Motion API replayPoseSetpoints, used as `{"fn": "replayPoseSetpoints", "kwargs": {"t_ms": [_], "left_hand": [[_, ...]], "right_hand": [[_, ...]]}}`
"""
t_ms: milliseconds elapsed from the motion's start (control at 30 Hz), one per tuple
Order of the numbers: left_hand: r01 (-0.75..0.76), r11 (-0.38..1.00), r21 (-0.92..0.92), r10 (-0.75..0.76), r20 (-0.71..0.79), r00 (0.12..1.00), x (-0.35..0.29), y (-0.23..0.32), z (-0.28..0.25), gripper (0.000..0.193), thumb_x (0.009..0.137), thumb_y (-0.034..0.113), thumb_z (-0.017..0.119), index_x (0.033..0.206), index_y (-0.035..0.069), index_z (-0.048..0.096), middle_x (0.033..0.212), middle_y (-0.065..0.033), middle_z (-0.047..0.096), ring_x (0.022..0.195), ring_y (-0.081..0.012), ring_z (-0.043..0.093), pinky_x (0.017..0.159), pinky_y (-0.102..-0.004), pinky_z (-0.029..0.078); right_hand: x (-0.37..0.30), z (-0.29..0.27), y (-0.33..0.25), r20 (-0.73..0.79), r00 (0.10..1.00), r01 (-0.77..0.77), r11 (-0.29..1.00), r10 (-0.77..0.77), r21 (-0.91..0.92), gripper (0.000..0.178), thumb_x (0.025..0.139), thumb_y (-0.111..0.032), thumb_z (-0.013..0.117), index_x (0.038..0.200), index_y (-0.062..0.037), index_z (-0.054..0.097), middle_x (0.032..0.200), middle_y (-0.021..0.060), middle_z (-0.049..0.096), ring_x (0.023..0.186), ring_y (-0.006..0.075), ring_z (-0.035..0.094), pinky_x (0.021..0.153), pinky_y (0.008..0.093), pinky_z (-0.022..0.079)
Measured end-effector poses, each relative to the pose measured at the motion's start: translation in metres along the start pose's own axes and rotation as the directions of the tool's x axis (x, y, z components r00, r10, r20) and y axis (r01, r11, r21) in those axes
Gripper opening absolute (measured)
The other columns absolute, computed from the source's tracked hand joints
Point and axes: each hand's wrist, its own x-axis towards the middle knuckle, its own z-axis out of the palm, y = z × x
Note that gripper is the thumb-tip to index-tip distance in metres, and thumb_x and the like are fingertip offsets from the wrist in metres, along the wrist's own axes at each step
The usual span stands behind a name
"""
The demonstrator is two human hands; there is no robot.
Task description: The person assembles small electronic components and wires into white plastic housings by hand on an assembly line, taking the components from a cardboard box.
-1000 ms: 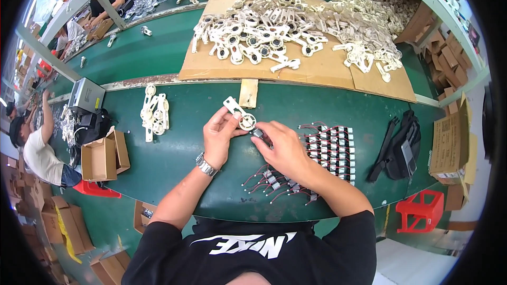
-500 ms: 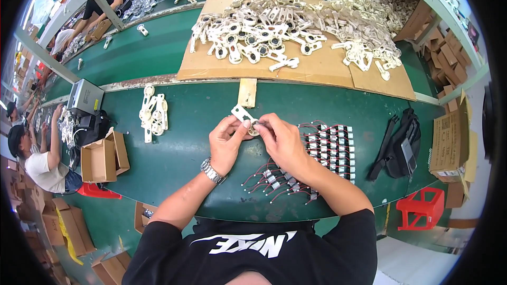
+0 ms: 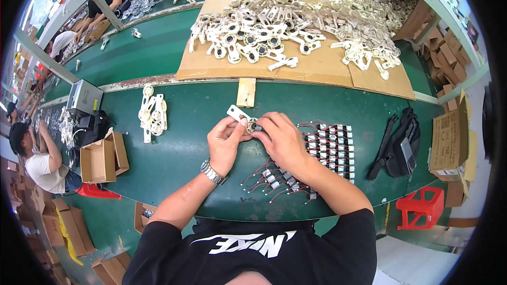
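Note:
My left hand [image 3: 224,141], with a metal watch on its wrist, pinches a white plastic housing [image 3: 237,112] with a flat arm and a round ring end. The fingers of my right hand [image 3: 285,140] close on a small grey part [image 3: 257,127] at the ring; its kind is partly hidden by the fingers. To the right, partly behind my right forearm, small motors [image 3: 330,150] with red wires lie in rows on the green table [image 3: 195,105]. Several more white housings [image 3: 153,113] form a small group to the left of my hands.
A large heap of white housings [image 3: 253,26] covers a cardboard sheet [image 3: 211,68] beyond the table. A wooden block [image 3: 246,92] lies ahead of my hands. At right are a black bag [image 3: 402,150] and a red stool [image 3: 421,208]; at left, an open carton [image 3: 99,162]. Other people work nearby.
The housing has shifted slightly left and tilted in my left hand. My right fingers have turned a little, so more of the grey part shows. Housings on the far green belt have moved left.

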Motion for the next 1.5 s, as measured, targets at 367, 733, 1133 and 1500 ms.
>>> {"fn": "replayPoseSetpoints", "kwargs": {"t_ms": [367, 733, 1133, 1500], "left_hand": [[0.01, 0.999, 0.04, -0.01, -0.002, 1.0, -0.003, -0.003, 0.0, 0.018, 0.102, 0.005, 0.071, 0.118, -0.003, 0.07, 0.097, -0.0085, 0.076, 0.085, -0.0137, 0.074, 0.076, -0.0303, 0.067], [-0.077, 0.994, 0.083, 0.076, 0.014, 0.997, -0.001, -0.01, -0.002, 0.017, 0.1, 0.001, 0.073, 0.116, -0.004, 0.07, 0.101, -0.0075, 0.07, 0.088, -0.0142, 0.073, 0.077, -0.0299, 0.067], [-0.09, 0.995, 0.033, 0.089, 0.041, 0.995, -0.004, -0.003, -0.002, 0.014, 0.104, 0.003, 0.068, 0.117, -0.003, 0.067, 0.104, -0.0117, 0.077, 0.091, -0.0179, 0.077, 0.082, -0.0333, 0.067], [-0.077, 0.997, -0.03, 0.078, 0.024, 0.997, -0.009, 0.001, 0.004, 0.015, 0.105, 0.002, 0.066, 0.117, -0.005, 0.068, 0.106, -0.0127, 0.076, 0.092, -0.0189, 0.077, 0.082, -0.0355, 0.068]], "right_hand": [[-0.005, 0.004, -0.002, 0.084, 0.992, 0.121, 0.934, -0.098, -0.336, 0.034, 0.087, -0.006, 0.073, 0.12, 0.0011, 0.069, 0.097, 0.0108, 0.062, 0.094, 0.0293, 0.063, 0.074, 0.0414, 0.057], [-0.002, 0.003, -0.006, 0.036, 0.999, -0.025, 1.0, 0.025, -0.01, 0.03, 0.086, -0.007, 0.076, 0.113, -0.0007, 0.067, 0.092, 0.0164, 0.068, 0.086, 0.036, 0.066, 0.076, 0.0459, 0.055], [0.002, 0.01, 0.014, -0.057, 0.997, -0.038, 0.947, 0.059, 0.318, 0.02, 0.087, 0.006, 0.075, 0.106, 0.0003, 0.071, 0.095, 0.0148, 0.069, 0.085, 0.0316, 0.066, 0.074, 0.0405, 0.054], [-0.003, 0.018, 0.023, 0.022, 0.967, -0.225, 0.814, 0.253, 0.535, 0.023, 0.089, 0.008, 0.079, 0.111, -0.0009, 0.075, 0.101, 0.001, 0.062, 0.077, 0.0035, 0.056, 0.066, 0.0206, 0.046]]}}
